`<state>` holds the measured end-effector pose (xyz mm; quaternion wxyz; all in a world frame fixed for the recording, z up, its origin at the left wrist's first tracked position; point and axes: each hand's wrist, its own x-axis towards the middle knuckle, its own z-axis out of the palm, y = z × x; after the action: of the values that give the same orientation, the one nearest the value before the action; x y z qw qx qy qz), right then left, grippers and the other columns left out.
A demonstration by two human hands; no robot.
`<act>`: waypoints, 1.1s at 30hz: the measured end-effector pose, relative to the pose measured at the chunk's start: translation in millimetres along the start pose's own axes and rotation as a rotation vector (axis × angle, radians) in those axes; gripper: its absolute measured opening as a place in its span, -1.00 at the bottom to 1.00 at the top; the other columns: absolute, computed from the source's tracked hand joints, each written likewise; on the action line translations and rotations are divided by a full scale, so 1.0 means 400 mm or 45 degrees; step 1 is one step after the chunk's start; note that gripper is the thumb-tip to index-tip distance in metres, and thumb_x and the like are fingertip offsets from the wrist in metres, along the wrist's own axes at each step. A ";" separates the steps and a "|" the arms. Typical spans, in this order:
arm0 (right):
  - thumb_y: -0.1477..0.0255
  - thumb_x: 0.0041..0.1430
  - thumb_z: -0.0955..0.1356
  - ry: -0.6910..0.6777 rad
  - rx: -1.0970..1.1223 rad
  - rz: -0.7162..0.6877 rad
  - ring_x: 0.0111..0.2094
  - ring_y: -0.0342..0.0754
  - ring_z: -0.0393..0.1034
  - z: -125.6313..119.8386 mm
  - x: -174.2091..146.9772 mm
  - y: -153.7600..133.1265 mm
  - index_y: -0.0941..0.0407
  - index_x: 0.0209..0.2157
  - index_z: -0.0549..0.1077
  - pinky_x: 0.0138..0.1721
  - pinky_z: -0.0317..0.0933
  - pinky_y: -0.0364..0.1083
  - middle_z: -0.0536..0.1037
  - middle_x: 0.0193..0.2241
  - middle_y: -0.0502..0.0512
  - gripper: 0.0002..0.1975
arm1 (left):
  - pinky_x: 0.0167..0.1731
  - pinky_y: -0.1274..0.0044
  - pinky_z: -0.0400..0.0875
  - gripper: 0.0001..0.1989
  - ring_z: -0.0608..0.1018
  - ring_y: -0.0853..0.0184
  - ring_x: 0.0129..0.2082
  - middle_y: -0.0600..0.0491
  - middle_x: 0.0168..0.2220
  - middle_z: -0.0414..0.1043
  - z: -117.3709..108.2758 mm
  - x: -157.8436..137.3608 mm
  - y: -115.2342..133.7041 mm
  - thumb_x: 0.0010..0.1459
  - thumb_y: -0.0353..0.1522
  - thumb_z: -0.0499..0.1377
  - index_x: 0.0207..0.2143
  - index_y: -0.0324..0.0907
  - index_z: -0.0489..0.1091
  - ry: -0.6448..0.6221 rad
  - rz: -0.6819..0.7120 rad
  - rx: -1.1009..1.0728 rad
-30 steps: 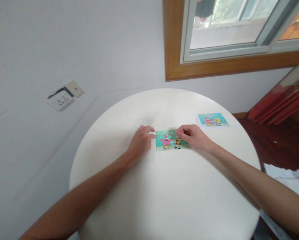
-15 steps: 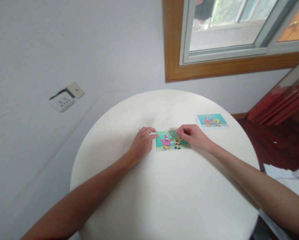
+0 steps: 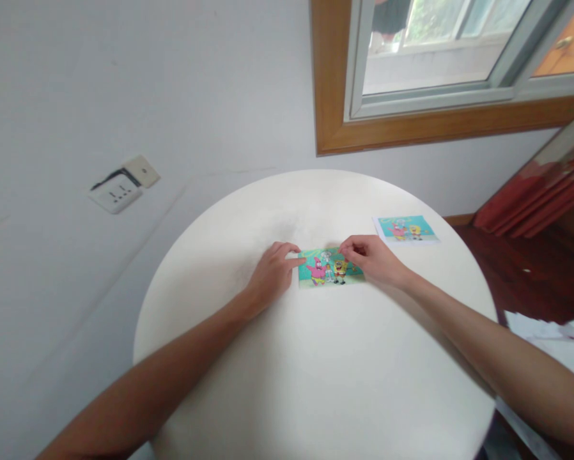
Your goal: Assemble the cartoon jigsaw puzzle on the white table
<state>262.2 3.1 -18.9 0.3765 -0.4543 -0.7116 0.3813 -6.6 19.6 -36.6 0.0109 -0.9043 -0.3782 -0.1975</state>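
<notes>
A rectangular cartoon picture card (image 3: 318, 271), teal with pink and yellow figures, lies on the round white table (image 3: 325, 364). My left hand (image 3: 272, 271) rests at its left end. The thumb touches the card's left edge and the other fingers stretch out loosely beyond its upper left corner. Over the right part of the card is my right hand (image 3: 371, 259), thumb and fingertips pinched together at the upper edge. Whatever may be between those fingertips is too small to make out. The hand hides part of the card's right end.
A second, similar cartoon picture (image 3: 409, 229) lies at the table's right rear. Behind stand a wall with a power socket (image 3: 117, 191) and a wood-framed window (image 3: 332, 137). Red curtain (image 3: 531, 198) hangs at right, and white papers (image 3: 550, 345) sit beyond the table edge.
Almost nothing differs. Both hands keep their places at the card, with the right fingers still pinched; the whole view has shifted very slightly.
</notes>
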 end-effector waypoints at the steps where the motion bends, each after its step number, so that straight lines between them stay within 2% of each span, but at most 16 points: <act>1: 0.31 0.17 0.29 0.002 0.004 -0.001 -0.52 -0.16 0.22 0.000 0.001 0.002 0.16 -0.39 0.46 -0.47 0.11 -0.14 0.43 -0.53 0.00 -0.78 | 0.03 0.29 0.36 -0.50 0.37 0.20 -0.03 -0.04 -0.04 0.40 0.000 0.000 0.000 0.05 -0.68 0.04 -0.11 -0.08 0.57 -0.006 0.004 0.001; 7: 0.32 0.18 0.30 0.069 0.037 -0.004 -0.51 -0.16 0.25 -0.007 0.007 0.010 0.16 -0.37 0.47 -0.46 0.13 -0.13 0.44 -0.52 0.01 -0.80 | 0.03 0.28 0.35 -0.47 0.37 0.19 -0.02 -0.04 -0.03 0.39 -0.002 -0.001 -0.002 0.05 -0.68 0.05 -0.07 -0.05 0.55 -0.019 0.015 0.020; 13: 0.21 0.25 0.27 0.374 0.122 0.027 -0.52 -0.15 0.28 -0.023 0.018 0.008 0.17 -0.16 0.45 -0.47 0.17 -0.13 0.49 -0.49 0.05 -0.68 | 0.05 0.27 0.35 -0.51 0.38 0.18 -0.02 -0.04 -0.03 0.40 -0.002 0.001 0.001 0.07 -0.66 0.07 -0.07 -0.05 0.55 -0.044 0.023 0.051; 17: 0.19 0.28 0.24 0.514 0.126 0.025 -0.54 -0.16 0.26 -0.031 0.021 0.006 0.15 -0.15 0.45 -0.49 0.16 -0.14 0.51 -0.47 0.06 -0.66 | 0.06 0.27 0.35 -0.51 0.38 0.18 0.00 -0.05 -0.03 0.40 -0.005 0.002 0.006 0.08 -0.66 0.06 -0.08 -0.06 0.56 -0.043 0.001 0.024; 23: 0.23 0.27 0.23 0.538 0.099 0.047 -0.51 -0.14 0.28 -0.033 0.019 0.006 0.16 -0.19 0.48 -0.45 0.18 -0.12 0.51 -0.47 0.08 -0.68 | 0.08 0.27 0.34 -0.51 0.40 0.19 0.00 -0.02 -0.03 0.44 -0.001 0.002 0.004 0.06 -0.65 0.06 -0.07 -0.07 0.54 -0.031 -0.018 -0.057; 27: 0.27 0.24 0.24 0.542 0.101 0.054 -0.51 -0.14 0.28 -0.032 0.021 0.015 0.16 -0.19 0.48 -0.45 0.18 -0.12 0.51 -0.47 0.07 -0.70 | 0.06 0.31 0.36 -0.50 0.43 0.22 -0.05 -0.01 -0.07 0.48 -0.001 0.004 -0.002 0.05 -0.65 0.04 -0.03 -0.14 0.51 0.005 -0.073 -0.124; 33: 0.29 0.21 0.25 0.535 0.104 0.048 -0.51 -0.14 0.28 -0.033 0.023 0.020 0.16 -0.19 0.48 -0.45 0.18 -0.12 0.52 -0.47 0.07 -0.72 | 0.03 0.28 0.38 -0.53 0.44 0.21 -0.06 -0.02 -0.10 0.49 -0.006 0.004 -0.009 0.04 -0.66 0.04 -0.12 -0.13 0.56 0.033 -0.103 -0.104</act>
<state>274.0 16.8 -18.5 0.5273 -0.5215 -0.5929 0.3138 -8.6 22.9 -34.2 -0.0294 -0.8853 -0.4060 -0.2247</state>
